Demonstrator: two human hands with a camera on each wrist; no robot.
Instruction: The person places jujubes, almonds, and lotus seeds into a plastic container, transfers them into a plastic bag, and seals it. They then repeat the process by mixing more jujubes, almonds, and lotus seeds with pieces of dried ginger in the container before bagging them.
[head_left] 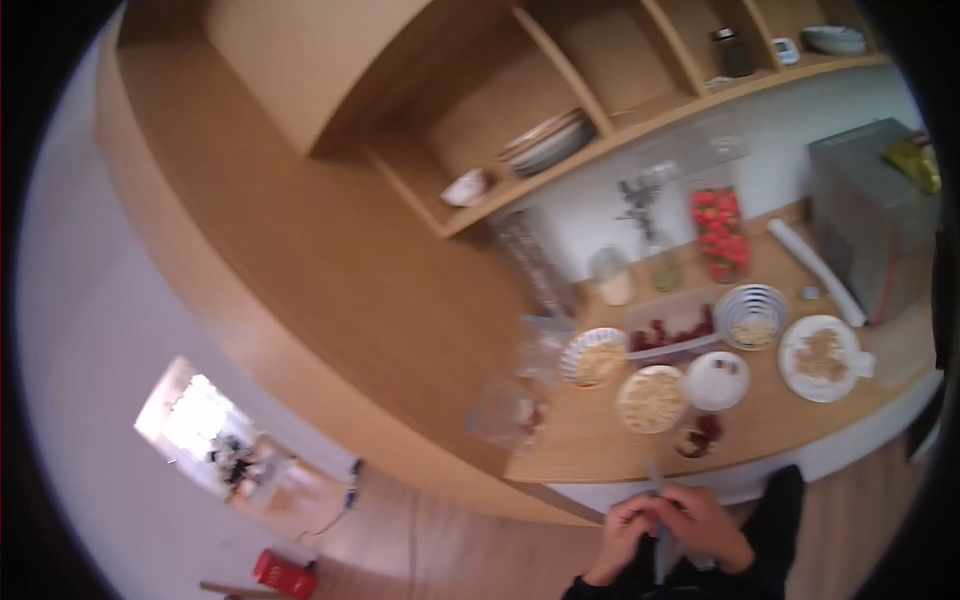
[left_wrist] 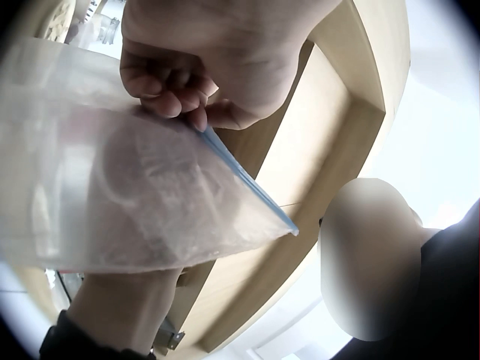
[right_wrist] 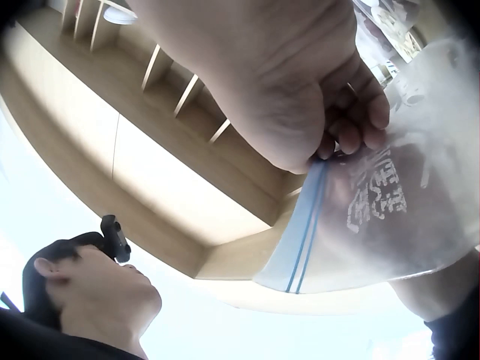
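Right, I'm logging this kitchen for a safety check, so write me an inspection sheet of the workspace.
Surface: wooden counter, crowded with food containers.
Job's things: translucent zip bag, blue seal, held in front of the counter.
Clutter: strawberries, vase, striped bowl, plate of food pieces.
Hands: left hand and right hand both pinch the bag near its seal.
Cables: apparently one thin cord, away from the counter.
Surroundings: shelves above; red box low at far left.

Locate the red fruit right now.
Head view, right half: the red fruit is at the back of the counter, between the glass vase and the grey box, behind the blue-ringed bowl.
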